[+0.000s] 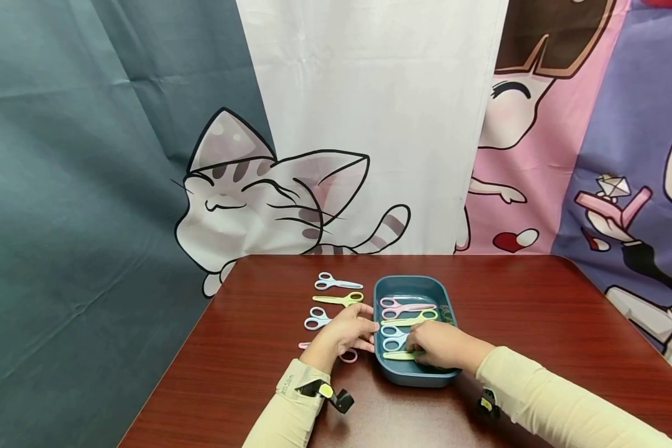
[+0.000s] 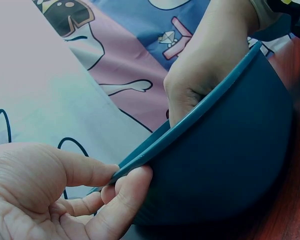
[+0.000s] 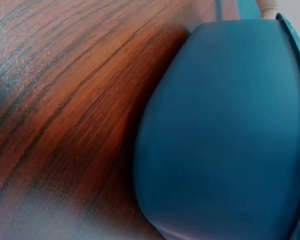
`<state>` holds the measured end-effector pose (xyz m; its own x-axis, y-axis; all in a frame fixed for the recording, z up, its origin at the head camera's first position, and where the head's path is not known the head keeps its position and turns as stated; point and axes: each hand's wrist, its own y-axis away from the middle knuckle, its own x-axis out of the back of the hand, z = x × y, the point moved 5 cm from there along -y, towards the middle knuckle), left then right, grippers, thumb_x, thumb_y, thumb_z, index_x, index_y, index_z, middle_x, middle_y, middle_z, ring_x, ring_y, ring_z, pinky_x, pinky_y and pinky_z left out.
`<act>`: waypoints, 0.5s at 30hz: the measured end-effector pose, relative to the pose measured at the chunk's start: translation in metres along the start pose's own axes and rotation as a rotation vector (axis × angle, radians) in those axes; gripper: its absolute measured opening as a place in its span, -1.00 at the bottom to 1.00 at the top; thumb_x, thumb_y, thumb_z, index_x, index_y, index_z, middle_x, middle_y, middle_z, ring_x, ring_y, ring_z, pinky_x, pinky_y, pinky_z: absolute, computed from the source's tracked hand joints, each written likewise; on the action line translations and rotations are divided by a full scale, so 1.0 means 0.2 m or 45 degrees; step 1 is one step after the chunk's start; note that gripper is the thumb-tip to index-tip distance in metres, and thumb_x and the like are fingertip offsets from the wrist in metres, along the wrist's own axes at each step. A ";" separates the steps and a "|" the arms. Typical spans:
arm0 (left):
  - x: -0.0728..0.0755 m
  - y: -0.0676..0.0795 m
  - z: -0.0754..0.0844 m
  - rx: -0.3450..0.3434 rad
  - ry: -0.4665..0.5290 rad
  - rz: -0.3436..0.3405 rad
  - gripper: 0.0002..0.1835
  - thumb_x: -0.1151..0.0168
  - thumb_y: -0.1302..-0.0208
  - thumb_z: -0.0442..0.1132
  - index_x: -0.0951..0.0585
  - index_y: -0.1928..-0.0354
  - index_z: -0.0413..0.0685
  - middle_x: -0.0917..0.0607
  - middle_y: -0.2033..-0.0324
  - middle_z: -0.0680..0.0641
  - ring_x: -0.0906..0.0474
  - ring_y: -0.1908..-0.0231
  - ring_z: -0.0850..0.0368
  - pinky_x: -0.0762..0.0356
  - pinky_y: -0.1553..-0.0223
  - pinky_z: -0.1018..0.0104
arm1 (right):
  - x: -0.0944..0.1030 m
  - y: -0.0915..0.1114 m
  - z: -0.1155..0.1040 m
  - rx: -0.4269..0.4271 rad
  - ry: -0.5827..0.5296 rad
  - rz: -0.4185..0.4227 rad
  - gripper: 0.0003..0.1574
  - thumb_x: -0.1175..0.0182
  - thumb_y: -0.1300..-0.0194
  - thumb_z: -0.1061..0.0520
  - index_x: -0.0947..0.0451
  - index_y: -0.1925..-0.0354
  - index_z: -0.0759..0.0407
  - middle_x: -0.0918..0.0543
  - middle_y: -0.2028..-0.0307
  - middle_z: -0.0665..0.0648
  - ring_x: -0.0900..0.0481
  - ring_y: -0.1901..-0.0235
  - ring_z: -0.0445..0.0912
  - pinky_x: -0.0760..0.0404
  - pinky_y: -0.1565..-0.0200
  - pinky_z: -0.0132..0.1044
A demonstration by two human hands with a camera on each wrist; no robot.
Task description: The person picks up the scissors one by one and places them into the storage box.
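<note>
A dark blue plastic box (image 1: 414, 378) stands on the table. My left hand (image 1: 344, 331) pinches its left rim between thumb and fingers, plainly so in the left wrist view. Reaching inside, my right hand (image 1: 442, 344) has curled fingers over the nearest yellow-green scissors (image 1: 399, 356) and grips their handle end, which it covers; its fingertips are hidden. Beyond these in the box lie light blue scissors (image 1: 393, 338), partly under the hand, then yellow-green scissors (image 1: 409, 321) and pink scissors (image 1: 406, 308). In the right wrist view only the box's outer wall (image 3: 225, 125) shows.
Left of the box, in a column on the brown table (image 1: 229, 373), lie light blue scissors (image 1: 336, 284), yellow-green scissors (image 1: 336, 299), more light blue scissors (image 1: 317, 319) and pink scissors (image 1: 348, 356). My left arm partly covers the nearer two. A printed curtain (image 1: 369, 93) hangs behind.
</note>
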<state>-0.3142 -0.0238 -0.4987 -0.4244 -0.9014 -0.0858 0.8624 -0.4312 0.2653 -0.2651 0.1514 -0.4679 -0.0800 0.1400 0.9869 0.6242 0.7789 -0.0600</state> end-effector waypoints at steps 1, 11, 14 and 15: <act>0.00 0.00 0.00 -0.001 -0.002 0.000 -0.54 -0.15 -0.34 -0.50 -0.33 -0.25 -0.35 -0.61 0.32 -0.20 -0.52 0.57 0.13 -0.70 0.58 0.36 | 0.00 0.00 0.00 -0.006 0.008 0.006 -0.86 -0.45 -0.12 0.24 -0.71 0.32 0.05 -0.56 0.45 -0.12 -0.41 0.41 -0.33 -0.53 0.39 -0.44; 0.00 0.00 0.01 0.009 -0.008 0.005 -0.55 -0.16 -0.35 -0.49 -0.35 -0.25 -0.32 -0.61 0.32 -0.18 -0.52 0.56 0.14 -0.71 0.57 0.34 | 0.07 0.02 0.03 -0.112 -0.040 0.107 -0.81 -0.44 -0.16 0.15 -0.73 0.21 0.09 -0.65 0.31 -0.07 -0.55 0.31 -0.26 -0.70 0.22 -0.26; -0.01 0.01 0.00 0.013 -0.015 0.006 -0.55 -0.16 -0.35 -0.50 -0.35 -0.24 -0.32 -0.62 0.30 -0.22 -0.52 0.57 0.13 -0.71 0.57 0.34 | 0.16 0.06 0.11 -0.238 -0.146 0.313 -0.73 -0.44 -0.20 0.11 -0.71 0.11 0.12 -0.68 0.21 -0.01 -0.61 0.19 -0.14 -0.72 0.09 -0.09; -0.01 0.01 0.00 0.010 -0.018 0.005 -0.55 -0.16 -0.35 -0.50 -0.35 -0.24 -0.32 -0.63 0.28 -0.24 -0.53 0.57 0.13 -0.71 0.57 0.34 | 0.19 0.08 0.14 -0.302 -0.197 0.407 -0.70 -0.42 -0.23 0.10 -0.70 0.07 0.14 -0.69 0.18 0.01 -0.62 0.16 -0.10 -0.71 0.07 -0.06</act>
<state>-0.3123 -0.0231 -0.4981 -0.4247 -0.9026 -0.0707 0.8620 -0.4270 0.2731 -0.2795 0.1869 -0.4351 0.0426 0.4558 0.8891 0.7967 0.5215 -0.3056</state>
